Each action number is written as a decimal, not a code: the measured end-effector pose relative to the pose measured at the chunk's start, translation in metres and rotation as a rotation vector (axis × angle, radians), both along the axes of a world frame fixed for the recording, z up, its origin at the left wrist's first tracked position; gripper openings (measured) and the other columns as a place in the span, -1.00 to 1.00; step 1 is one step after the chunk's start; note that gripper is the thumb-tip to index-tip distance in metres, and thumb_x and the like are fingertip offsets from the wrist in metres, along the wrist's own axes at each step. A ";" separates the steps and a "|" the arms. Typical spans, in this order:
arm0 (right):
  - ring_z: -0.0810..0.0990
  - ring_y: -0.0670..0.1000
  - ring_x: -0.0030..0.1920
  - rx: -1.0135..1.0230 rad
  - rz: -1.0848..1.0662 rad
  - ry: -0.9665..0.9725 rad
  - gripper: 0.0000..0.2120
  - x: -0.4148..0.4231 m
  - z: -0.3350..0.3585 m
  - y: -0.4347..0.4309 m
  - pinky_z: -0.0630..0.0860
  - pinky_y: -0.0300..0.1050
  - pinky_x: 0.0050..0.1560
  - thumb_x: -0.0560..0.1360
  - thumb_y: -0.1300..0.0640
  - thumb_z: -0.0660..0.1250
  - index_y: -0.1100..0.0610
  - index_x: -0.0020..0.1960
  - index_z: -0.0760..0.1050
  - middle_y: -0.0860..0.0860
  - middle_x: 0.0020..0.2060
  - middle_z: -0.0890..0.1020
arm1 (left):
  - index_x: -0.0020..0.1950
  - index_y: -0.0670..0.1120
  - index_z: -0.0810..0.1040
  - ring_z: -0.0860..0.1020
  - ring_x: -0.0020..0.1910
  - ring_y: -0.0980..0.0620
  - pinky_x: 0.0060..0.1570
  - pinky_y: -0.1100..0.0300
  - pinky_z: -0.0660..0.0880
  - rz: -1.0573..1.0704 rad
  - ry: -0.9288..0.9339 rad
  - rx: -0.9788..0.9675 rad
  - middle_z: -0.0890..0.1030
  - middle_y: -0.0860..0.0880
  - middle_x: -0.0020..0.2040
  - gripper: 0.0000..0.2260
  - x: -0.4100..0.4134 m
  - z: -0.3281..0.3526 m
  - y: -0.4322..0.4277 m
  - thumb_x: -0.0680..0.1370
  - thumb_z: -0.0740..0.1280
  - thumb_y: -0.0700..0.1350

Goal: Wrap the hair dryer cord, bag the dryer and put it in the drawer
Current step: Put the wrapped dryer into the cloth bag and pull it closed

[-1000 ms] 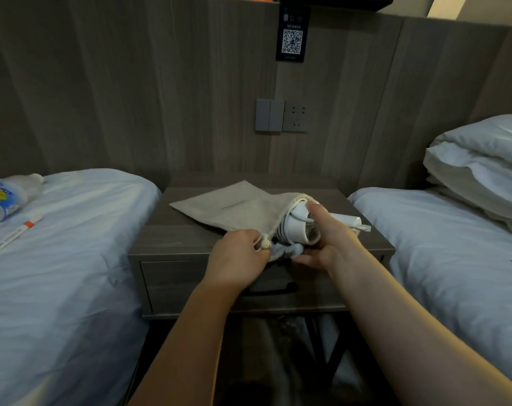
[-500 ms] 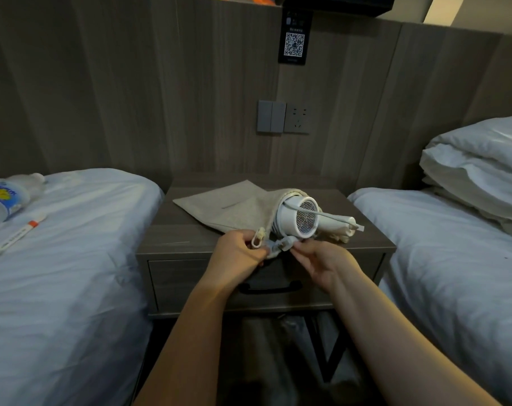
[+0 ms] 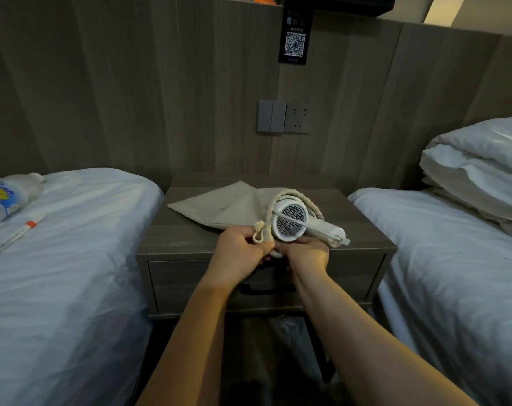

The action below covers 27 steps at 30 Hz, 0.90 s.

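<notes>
A white hair dryer (image 3: pixel 290 220) lies on the nightstand (image 3: pixel 190 238), its front end inside the mouth of a beige cloth bag (image 3: pixel 219 206); its rear grille and folded handle stick out to the right. A twisted drawstring rope (image 3: pixel 268 218) runs around the bag mouth. My left hand (image 3: pixel 238 247) pinches the rope's knotted end at the nightstand's front edge. My right hand (image 3: pixel 306 253) is closed beside it on the bag's lower rim, just under the dryer. The drawer (image 3: pixel 178 285) below is closed, its dark handle partly behind my wrists.
Two beds with white sheets flank the nightstand. A plastic bottle (image 3: pixel 8 197) and a pen (image 3: pixel 20 232) lie on the left bed (image 3: pixel 73 259); pillows (image 3: pixel 480 168) are stacked on the right bed. A switch and socket (image 3: pixel 284 117) are on the wood wall.
My right hand left the dryer's back and dropped to the bag's lower rim next to my left hand. The dryer's grille is uncovered and the rope loop shows around the mouth.
</notes>
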State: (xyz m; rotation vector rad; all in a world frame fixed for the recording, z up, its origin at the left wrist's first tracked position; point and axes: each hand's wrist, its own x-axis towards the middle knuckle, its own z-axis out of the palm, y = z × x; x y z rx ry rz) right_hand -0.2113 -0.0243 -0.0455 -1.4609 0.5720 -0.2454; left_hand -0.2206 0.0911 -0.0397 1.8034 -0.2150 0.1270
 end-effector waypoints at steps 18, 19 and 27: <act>0.35 -0.07 0.31 -0.508 0.369 -0.313 -0.47 -0.025 0.022 -0.094 0.31 -0.16 0.25 0.42 0.18 0.39 0.04 0.35 0.33 0.02 0.32 0.40 | -0.05 -0.06 0.48 0.56 -0.13 -0.03 -0.22 0.22 0.47 0.293 -0.078 0.102 0.59 -0.04 -0.14 -0.94 0.006 -0.006 0.006 0.49 0.29 -0.18; 0.27 -0.06 0.39 -0.331 0.545 -0.253 -0.38 -0.016 0.029 -0.099 0.28 -0.16 0.28 0.43 0.23 0.38 0.04 0.43 0.23 0.04 0.41 0.30 | 0.04 -0.05 0.48 0.55 -0.05 -0.04 -0.12 0.18 0.45 0.330 -0.107 0.204 0.60 -0.04 -0.05 -0.85 0.007 -0.007 0.007 0.48 0.30 -0.16; 0.26 -0.13 0.44 -0.294 1.108 -0.134 0.11 0.021 0.033 -0.126 0.21 -0.06 0.44 0.15 0.25 0.52 -0.03 0.52 -0.04 -0.10 0.47 0.23 | 0.42 0.00 0.31 0.45 0.26 0.04 0.15 0.26 0.33 0.207 -0.183 0.201 0.48 -0.01 0.32 -0.49 0.007 -0.007 0.006 0.49 0.26 -0.26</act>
